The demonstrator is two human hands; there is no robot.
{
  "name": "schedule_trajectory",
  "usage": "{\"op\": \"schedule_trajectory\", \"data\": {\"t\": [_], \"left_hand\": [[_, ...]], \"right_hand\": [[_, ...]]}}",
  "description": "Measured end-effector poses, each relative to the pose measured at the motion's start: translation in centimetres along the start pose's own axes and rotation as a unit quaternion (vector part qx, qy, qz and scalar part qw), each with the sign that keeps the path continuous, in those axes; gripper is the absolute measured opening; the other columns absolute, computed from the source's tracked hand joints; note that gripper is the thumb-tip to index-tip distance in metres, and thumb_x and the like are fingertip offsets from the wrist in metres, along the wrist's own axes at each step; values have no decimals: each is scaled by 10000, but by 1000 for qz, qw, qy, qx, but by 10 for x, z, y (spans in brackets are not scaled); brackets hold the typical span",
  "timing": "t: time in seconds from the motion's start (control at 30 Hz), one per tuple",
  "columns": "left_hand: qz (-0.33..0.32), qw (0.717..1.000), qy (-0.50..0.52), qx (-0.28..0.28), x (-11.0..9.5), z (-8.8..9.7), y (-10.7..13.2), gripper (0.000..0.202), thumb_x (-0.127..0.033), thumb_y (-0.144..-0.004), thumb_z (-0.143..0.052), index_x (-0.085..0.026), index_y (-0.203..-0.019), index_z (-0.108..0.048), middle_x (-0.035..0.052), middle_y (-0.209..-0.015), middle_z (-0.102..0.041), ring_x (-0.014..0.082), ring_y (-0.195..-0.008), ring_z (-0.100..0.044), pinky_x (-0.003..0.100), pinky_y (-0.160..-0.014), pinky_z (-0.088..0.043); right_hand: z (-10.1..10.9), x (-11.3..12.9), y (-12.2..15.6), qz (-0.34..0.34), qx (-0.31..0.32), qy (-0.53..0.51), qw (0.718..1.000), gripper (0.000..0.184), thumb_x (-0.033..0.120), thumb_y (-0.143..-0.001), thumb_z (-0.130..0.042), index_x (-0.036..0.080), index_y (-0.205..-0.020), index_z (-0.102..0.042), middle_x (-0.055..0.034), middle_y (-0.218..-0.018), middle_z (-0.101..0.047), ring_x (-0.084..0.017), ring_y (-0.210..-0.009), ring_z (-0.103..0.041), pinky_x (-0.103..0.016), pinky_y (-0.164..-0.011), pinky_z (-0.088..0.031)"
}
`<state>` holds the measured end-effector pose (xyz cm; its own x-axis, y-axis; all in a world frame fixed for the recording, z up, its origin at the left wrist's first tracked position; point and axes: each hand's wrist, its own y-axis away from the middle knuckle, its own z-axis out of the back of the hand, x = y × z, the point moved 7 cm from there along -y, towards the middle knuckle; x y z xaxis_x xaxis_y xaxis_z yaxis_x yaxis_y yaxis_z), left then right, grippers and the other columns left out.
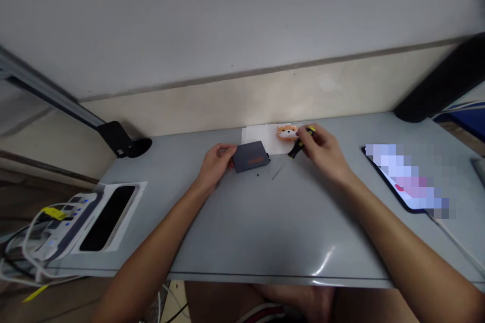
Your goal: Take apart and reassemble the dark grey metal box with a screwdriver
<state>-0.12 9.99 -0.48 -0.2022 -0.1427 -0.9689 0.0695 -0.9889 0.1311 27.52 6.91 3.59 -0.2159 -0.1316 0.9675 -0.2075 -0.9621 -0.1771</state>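
Note:
My left hand (pixel 219 162) grips the left end of a small dark grey box (pixel 250 156) with vent holes along its near side. In my right hand (pixel 322 149) is a screwdriver (pixel 296 148) with a black and yellow handle. Its thin shaft points down and left toward the tabletop, to the right of the box and apart from it. A tiny dark piece, perhaps a screw (pixel 258 175), lies just in front of the box. Behind the screwdriver, an orange and white case with an animal face (pixel 287 132) sits on a white paper (pixel 261 134).
At the left, a power strip (pixel 71 222) with several cables stands beside a dark-screened phone (pixel 109 217) on white paper. A lit phone or tablet (pixel 401 176) with a white cable lies at the right. The grey table (pixel 242 232) meets a wall behind.

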Motion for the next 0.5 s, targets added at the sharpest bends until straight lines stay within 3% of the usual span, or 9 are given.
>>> {"op": "schedule_trajectory", "data": {"t": [0.1, 0.2, 0.5], "left_hand": [[-10, 1000, 8, -13, -1, 6, -4, 366, -504, -760, -788, -164, -837, -675, 20, -660, -633, 134, -586, -585, 239, -546, -470], [2, 999, 24, -22, -1, 10, -7, 353, -482, -753, -793, -156, -826, -677, 20, -661, -625, 124, -578, -572, 233, -545, -460], [17, 1000, -10, 7, -3, 5, -1, 280, -420, -768, -775, -171, -832, -666, 6, -658, -611, 116, -562, -533, 234, -553, -437]], "right_hand": [[-18, 1, 6, 17, 63, -1, 998, 481, 704, -820, -682, 224, -848, -685, 42, -631, -487, -115, -570, -379, -280, -541, -302], [-25, -2, 8, 19, 87, -5, 996, 455, 675, -819, -693, 226, -893, -709, 28, -691, -555, -111, -575, -396, -280, -548, -308], [-7, 6, 4, 3, 41, -26, 999, 461, 681, -823, -689, 222, -863, -702, 42, -620, -501, -108, -550, -398, -275, -529, -319]]}}
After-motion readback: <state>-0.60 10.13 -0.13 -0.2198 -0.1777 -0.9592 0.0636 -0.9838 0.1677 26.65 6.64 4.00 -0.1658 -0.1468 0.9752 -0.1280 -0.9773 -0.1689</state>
